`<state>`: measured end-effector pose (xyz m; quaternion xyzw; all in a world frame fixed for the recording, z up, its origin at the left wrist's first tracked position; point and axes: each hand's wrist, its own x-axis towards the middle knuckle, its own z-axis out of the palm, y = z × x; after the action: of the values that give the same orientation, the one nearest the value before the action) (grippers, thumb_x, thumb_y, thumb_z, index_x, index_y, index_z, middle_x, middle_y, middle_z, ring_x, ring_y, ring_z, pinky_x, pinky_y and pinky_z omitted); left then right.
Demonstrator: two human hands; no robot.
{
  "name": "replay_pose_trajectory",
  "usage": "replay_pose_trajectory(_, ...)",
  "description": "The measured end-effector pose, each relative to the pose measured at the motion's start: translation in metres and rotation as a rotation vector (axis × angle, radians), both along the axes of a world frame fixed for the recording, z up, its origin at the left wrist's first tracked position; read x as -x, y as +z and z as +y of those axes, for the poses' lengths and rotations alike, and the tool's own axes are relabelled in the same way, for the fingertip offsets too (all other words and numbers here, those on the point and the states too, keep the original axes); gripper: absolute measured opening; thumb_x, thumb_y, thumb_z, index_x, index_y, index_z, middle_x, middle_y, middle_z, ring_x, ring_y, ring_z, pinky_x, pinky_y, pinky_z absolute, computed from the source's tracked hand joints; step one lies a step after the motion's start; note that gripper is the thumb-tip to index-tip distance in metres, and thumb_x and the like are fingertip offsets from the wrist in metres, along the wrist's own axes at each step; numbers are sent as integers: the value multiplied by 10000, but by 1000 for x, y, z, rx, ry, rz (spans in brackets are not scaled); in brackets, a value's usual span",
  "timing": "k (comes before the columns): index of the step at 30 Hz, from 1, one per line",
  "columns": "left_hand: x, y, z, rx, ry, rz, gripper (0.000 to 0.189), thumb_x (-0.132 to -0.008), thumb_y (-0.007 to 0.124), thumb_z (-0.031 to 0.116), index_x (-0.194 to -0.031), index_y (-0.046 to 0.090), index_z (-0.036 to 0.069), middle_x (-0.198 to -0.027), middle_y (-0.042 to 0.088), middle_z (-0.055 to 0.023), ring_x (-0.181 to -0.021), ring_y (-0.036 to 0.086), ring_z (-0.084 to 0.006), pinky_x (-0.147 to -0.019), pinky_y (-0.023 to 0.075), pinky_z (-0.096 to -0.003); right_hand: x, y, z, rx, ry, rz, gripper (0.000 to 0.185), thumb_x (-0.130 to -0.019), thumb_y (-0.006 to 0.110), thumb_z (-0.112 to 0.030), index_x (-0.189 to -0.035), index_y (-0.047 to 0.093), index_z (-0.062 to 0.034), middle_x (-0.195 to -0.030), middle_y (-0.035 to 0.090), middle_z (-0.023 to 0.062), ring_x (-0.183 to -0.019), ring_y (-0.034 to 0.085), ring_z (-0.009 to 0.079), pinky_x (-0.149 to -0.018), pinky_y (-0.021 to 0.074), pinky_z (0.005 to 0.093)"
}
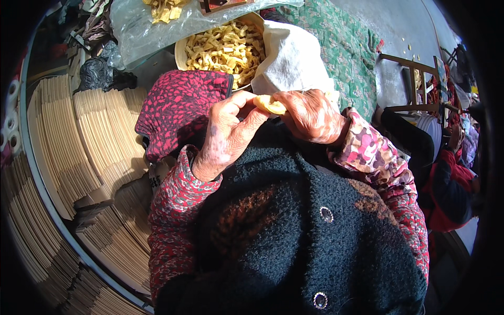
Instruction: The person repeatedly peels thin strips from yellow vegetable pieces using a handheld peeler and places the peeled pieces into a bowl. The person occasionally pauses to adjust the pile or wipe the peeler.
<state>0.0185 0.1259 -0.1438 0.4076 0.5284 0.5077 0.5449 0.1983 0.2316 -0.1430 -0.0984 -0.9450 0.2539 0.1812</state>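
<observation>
Both hands meet over my lap around a small, pale yellow folded strip (270, 104). My left hand (233, 132) pinches its left end between thumb and fingertips. Curled over the strip's right end is my right hand (313, 116), its fingertips partly hidden. Just beyond the hands stands a round basin (180, 55) heaped with similar yellow strips (224, 49). A white cloth (293, 59) lies against the basin's right side. Near my left hand is a pink and black patterned cloth (181, 106). What the strips are made of I cannot tell.
Stacks of flat cardboard (106, 130) fill the left side, beside a metal rail (59, 220). A clear plastic sheet (138, 39) with more yellow strips lies beyond. A green floral quilt (342, 43), a wooden stool (411, 104) and another person in red (449, 193) are to the right.
</observation>
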Motion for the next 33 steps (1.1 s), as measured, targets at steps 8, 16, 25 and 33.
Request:
replay_pose_trajectory(8,2,-1,-5,116,-71,-211,289,-965,569,211,-1082,653,-40,-837,668,-82,-662,617,-105,-602,501,-210,0,-1,12,-20,75,3,316,-777,704,-89,-1031,558,30,-745,624,124,-593,635,282,-500,491,372)
replay_pose_trajectory(16,15,11,-15,90,-224,-143,200,-948,580,111,-1022,677,-49,-803,658,-74,-619,594,-85,-561,496,-209,-10,14,17,231,210,-17,379,-845,719,-248,-1029,572,48,-791,648,149,-660,660,316,-568,530,374)
replay_pose_trajectory(25,44,14,-24,-68,-338,55,182,-932,580,86,-826,668,-31,-700,629,-53,-566,592,-85,-516,485,-219,-20,22,20,427,201,-103,175,-909,631,-186,-954,609,-18,-703,619,131,-600,615,337,-531,479,411)
replay_pose_trajectory(33,42,22,-15,-284,-357,612,475,-758,791,192,-1133,600,-28,-1135,621,-177,-1048,607,-298,-927,464,-368,-19,17,19,631,172,-167,189,-963,557,-184,-924,603,-6,-615,549,145,-573,576,339,-529,426,410)
